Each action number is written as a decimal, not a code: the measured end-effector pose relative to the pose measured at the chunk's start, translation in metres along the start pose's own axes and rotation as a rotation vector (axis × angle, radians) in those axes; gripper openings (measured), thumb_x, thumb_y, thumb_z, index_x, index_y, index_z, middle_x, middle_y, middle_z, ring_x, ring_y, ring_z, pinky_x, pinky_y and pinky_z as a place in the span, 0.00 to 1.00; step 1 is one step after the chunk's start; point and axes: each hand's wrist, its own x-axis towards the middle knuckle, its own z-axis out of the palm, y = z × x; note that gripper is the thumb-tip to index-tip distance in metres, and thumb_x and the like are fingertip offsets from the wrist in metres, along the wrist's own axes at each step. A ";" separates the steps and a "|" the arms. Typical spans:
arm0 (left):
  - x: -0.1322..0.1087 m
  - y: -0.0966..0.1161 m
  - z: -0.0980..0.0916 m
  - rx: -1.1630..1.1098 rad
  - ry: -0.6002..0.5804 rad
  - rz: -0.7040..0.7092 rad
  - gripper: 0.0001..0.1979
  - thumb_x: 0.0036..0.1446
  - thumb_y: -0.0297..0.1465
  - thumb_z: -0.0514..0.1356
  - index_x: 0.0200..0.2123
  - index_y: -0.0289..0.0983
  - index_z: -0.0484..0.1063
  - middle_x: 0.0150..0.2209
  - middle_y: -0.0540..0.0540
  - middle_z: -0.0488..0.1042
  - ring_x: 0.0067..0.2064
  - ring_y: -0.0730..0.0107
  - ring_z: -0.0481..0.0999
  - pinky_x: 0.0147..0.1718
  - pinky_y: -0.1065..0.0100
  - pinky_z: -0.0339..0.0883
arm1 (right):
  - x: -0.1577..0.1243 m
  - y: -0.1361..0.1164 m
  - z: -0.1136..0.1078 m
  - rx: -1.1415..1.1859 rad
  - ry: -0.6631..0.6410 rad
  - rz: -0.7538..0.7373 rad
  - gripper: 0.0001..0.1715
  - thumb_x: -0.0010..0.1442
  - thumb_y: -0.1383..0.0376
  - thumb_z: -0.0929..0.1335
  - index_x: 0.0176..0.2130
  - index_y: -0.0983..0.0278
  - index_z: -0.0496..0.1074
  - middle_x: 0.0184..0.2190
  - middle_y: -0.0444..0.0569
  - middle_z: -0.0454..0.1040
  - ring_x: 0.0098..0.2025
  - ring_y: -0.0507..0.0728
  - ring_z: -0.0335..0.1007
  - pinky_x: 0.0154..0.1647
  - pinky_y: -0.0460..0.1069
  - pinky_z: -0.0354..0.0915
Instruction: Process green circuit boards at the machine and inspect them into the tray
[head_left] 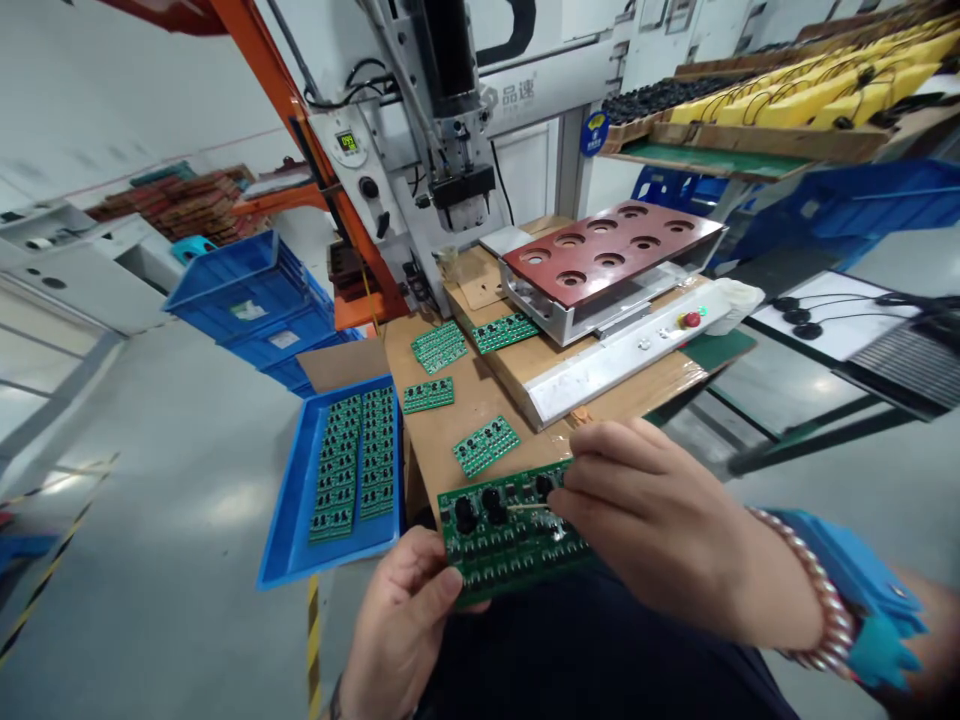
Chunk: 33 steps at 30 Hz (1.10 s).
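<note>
A green circuit board (pixel 510 570) with round black components is held up in front of me. My left hand (pixel 409 610) grips its left end, the thumb on the face and the fingers underneath. Over the board's right part, my right hand (pixel 637 510) pinches a thin pale stick (pixel 529 507). The stick's tip points left and lies close to one of the black components; I cannot tell whether it touches. Part of the board's right side is hidden behind my right hand. Just beyond it, another circuit board (pixel 486 446) lies on the brown worktop (pixel 431 445).
At the left, a blue tray (pixel 289 515) holds several boards in two rows. More boards (pixel 439 347) lie on the worktop. A red fixture plate (pixel 611 250) with round holes stands under a machine head (pixel 461 190). Blue crates (pixel 240 290) are stacked further left.
</note>
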 end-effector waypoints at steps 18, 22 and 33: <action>0.004 -0.002 -0.008 -0.011 -0.043 -0.004 0.08 0.39 0.30 0.71 0.24 0.37 0.75 0.21 0.52 0.75 0.23 0.73 0.73 0.21 0.74 0.69 | 0.001 0.001 0.001 -0.038 0.019 -0.024 0.09 0.60 0.71 0.60 0.33 0.66 0.69 0.28 0.48 0.66 0.36 0.56 0.55 0.40 0.55 0.56; 0.004 -0.002 -0.010 -0.027 0.013 -0.010 0.11 0.35 0.30 0.72 0.24 0.38 0.74 0.21 0.53 0.74 0.22 0.72 0.73 0.20 0.73 0.69 | 0.000 -0.002 0.001 -0.039 0.003 -0.020 0.09 0.60 0.70 0.60 0.34 0.67 0.69 0.28 0.48 0.65 0.35 0.56 0.53 0.38 0.54 0.55; 0.005 0.000 -0.013 0.017 0.037 0.043 0.13 0.35 0.32 0.72 0.20 0.37 0.70 0.17 0.56 0.65 0.21 0.73 0.68 0.20 0.71 0.66 | -0.013 0.005 -0.015 0.100 0.115 0.101 0.10 0.56 0.76 0.63 0.38 0.67 0.69 0.32 0.49 0.67 0.39 0.56 0.57 0.41 0.54 0.56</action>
